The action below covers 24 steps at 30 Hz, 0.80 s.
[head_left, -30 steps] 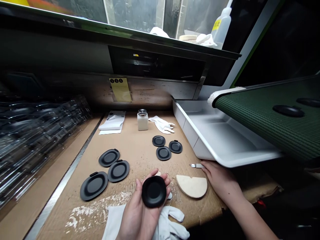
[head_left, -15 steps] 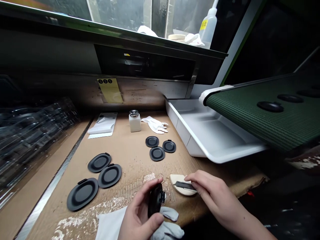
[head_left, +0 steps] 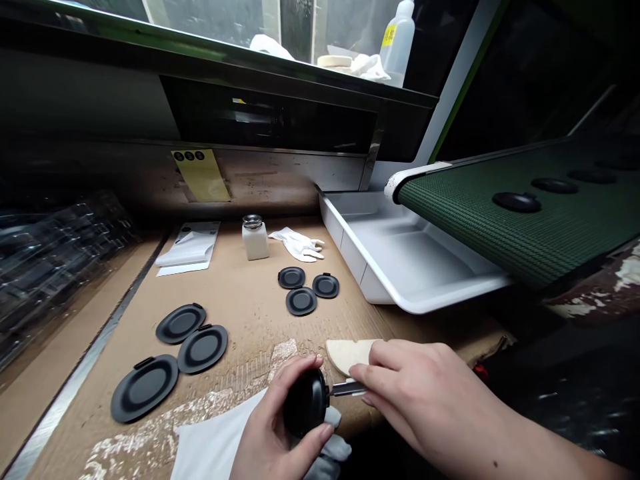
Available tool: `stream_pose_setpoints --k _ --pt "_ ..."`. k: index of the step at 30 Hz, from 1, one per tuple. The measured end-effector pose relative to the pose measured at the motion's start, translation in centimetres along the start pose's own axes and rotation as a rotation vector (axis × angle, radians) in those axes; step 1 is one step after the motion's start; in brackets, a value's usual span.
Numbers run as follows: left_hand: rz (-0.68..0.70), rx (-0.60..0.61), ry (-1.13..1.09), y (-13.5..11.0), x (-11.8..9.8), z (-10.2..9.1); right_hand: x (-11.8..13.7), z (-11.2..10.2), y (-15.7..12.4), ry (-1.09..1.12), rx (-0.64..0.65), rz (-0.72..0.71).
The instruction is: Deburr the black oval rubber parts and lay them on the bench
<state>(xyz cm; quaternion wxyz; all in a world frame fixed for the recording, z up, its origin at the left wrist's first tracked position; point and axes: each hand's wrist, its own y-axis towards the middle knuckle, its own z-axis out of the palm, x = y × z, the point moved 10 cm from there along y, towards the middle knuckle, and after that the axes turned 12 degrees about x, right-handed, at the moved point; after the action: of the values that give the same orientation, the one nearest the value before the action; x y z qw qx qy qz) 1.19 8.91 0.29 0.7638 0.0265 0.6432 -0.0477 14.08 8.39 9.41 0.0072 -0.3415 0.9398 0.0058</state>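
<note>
My left hand (head_left: 273,427) is shut around a round black moulded part (head_left: 306,403), which stands tilted on its edge. My right hand (head_left: 420,393) pinches a small metal-bladed knife (head_left: 347,388), whose tip is at the rim of that part. A cream semicircular pad (head_left: 347,355) lies partly hidden under my right fingers. A white cloth (head_left: 220,430) and a white glove (head_left: 333,443) lie below my left hand. Several flat black discs with small tabs (head_left: 203,349) rest on the cardboard-covered bench (head_left: 240,313), left of my hands.
A white plastic tray (head_left: 395,260) stands to the right, under a green conveyor belt (head_left: 500,227) carrying several black parts. Farther back are a white-bodied jar (head_left: 255,239), a white glove (head_left: 297,243) and papers (head_left: 187,245). Stacked clear plastic trays (head_left: 60,267) fill the left.
My right hand has moved from beside the tray, picked up the knife and brought it to the black part. My left hand has turned that part onto its edge.
</note>
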Motion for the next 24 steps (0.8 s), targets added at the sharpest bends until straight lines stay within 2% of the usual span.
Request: stream_pose_setpoints --k 11,18,24 --pt "0.004 0.008 0.043 0.03 -0.04 -0.02 -0.02 0.56 0.26 -0.029 0.056 0.023" --pt "0.032 0.221 0.267 0.41 0.64 0.54 -0.13 0.96 0.46 0.003 0.203 0.058" --pt "0.043 0.262 0.327 0.40 0.47 0.75 -0.09 1.03 0.64 0.009 0.240 0.071"
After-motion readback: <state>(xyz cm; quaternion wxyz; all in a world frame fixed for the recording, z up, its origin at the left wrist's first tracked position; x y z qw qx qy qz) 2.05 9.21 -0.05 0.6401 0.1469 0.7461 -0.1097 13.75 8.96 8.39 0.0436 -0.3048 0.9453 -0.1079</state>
